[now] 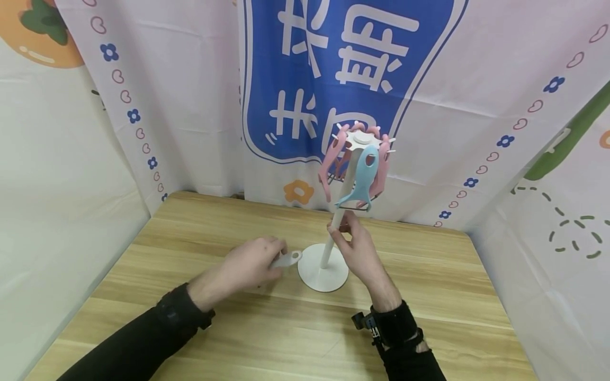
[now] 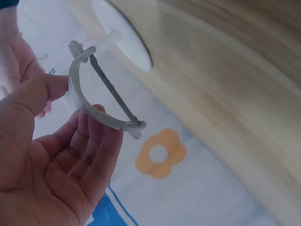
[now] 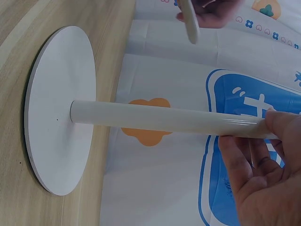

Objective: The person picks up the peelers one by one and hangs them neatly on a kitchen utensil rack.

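My left hand (image 1: 254, 263) pinches a pale grey Y-shaped peeler (image 2: 101, 113) between thumb and fingers; its metal blade (image 2: 113, 89) shows in the left wrist view. In the head view the peeler's holed handle end points toward the round white base of a stand (image 1: 318, 279). My right hand (image 1: 359, 248) grips the stand's white post (image 3: 155, 115) below the top, thumb and fingers on either side. From the stand's pronged top (image 1: 360, 138) hang a light blue peeler (image 1: 366, 172) in front and several pink peelers (image 1: 381, 172) around it.
The stand's base rests on a wooden table (image 1: 286, 333). Behind the table hangs a white curtain (image 1: 200, 106) with a large blue printed panel (image 1: 267, 69) and small flower and heart prints. White printed cloth (image 1: 548, 254) also borders the right side.
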Motion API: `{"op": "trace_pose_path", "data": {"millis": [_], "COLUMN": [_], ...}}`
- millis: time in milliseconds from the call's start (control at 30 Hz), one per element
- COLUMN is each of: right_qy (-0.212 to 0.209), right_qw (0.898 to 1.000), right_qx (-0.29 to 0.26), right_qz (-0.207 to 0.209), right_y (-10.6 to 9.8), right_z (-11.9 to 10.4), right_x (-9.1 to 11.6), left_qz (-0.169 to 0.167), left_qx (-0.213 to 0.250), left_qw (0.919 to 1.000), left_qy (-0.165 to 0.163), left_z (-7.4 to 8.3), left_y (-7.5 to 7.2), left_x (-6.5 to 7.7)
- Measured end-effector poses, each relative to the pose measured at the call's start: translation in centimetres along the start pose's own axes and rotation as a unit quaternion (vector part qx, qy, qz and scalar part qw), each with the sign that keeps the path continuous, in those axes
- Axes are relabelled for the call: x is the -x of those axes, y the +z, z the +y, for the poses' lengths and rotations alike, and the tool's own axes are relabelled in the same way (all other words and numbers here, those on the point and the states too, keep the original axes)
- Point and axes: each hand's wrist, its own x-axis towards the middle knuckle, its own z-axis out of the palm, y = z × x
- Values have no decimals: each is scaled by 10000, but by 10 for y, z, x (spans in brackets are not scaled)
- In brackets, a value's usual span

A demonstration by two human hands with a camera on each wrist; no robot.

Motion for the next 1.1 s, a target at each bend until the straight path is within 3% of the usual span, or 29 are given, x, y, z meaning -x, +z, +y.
{"op": "trace_pose_path", "data": {"millis": [267, 667, 1100], "right_qy": [-23, -46, -70], "right_qw": [10000, 10000, 9999], "right_qx": [-17, -78, -75], "right_qz": [6, 6, -12], "right_y": [0, 0, 0], "right_z": [0, 1, 1], "right_x": [-1, -1, -1], "left_qz": [378, 1301, 2280], "left_qx": [274, 325, 657], "left_qw": [9989, 9909, 9714], "left_qy": [-54, 78, 122], "left_z": [3, 10, 18], "left_y": [-13, -31, -53], "left_x": [-4, -7, -5]}}
